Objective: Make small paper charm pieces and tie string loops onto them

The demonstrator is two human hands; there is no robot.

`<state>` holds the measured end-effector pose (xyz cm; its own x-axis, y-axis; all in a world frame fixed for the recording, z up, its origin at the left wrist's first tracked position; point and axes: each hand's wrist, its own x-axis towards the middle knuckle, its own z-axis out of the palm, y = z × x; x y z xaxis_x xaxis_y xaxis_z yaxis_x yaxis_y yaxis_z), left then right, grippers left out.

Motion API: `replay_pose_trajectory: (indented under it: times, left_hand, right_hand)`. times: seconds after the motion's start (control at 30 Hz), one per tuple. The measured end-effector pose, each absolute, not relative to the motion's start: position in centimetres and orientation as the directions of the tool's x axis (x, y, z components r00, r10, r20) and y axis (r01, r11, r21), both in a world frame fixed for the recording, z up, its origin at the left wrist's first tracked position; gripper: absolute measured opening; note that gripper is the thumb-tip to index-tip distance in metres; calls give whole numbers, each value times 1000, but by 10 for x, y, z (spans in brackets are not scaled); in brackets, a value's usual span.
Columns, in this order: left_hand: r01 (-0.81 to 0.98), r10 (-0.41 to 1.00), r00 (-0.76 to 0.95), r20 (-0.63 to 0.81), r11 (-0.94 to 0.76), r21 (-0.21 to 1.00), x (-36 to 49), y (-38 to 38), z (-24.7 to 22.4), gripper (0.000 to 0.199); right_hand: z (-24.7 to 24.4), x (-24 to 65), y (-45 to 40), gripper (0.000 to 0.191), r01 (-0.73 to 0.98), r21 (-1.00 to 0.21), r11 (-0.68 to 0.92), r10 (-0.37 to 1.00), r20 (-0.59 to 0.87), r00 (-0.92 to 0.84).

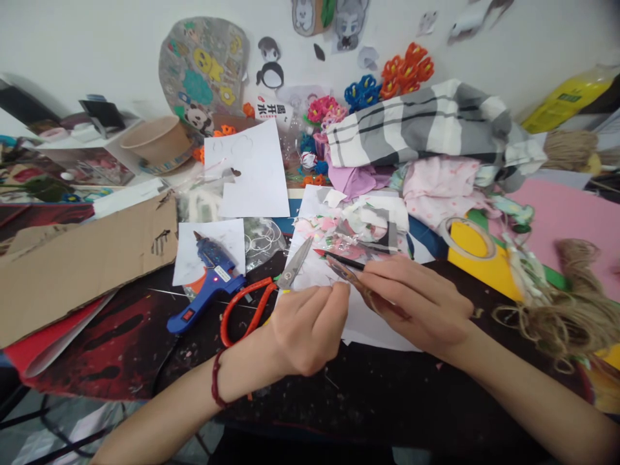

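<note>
My right hand (419, 303) is closed around a black pen with a red tip (339, 258), which points left over the papers. A small thin, brownish piece (346, 274) sits under the pen at the same fingertips; its kind is unclear. My left hand (310, 329) is closed with its fingertips beside that piece. Whatever they pinch is hidden. Just behind my left hand lie scissors with orange handles (247, 310), blades pointing away. White paper sheets (372, 316) lie below my hands, with a heap of pink and white paper scraps (343, 226) beyond.
A blue glue gun (210, 281) rests on white paper to the left, beside a cardboard sheet (97, 265). Rightward are a roll of tape (467, 239) and bundled twine (566, 316). A checked cloth (416, 126) and yarn-like flowers (407, 71) stand at the back.
</note>
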<state>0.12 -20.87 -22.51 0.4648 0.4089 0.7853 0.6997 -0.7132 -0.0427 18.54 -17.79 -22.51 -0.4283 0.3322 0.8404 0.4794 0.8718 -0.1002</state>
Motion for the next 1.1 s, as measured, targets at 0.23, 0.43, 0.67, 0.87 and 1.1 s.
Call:
replay_pose_trajectory:
  times: [0.23,0.43,0.67,0.87,1.1]
  left_hand:
    - [688,297,508,809,-704,-175,0,-208,-225,15]
    - [708,478,402,781,-703,65,2,-213,-224,10]
    - [680,564,323,760,-697,228,-1,-213,-226,13]
    - [666,317,555,769,-723,-183,-1,-211,-220,19]
    - [697,356,466,810,-711,-89,2,-212,-219,15]
  right_hand:
    - [-226,185,-176,20,383,-214,899,372,833,-408]
    - [-232,181,-177,17,462,-140,876,338,862,-379]
    - [-229,182,-179,16,500,-93,861,340,835,-432]
    - [-225,184,-180,22,440,-179,880,383,816,-433]
    - [-222,183,-178,20,348,-263,900,399,818,-414]
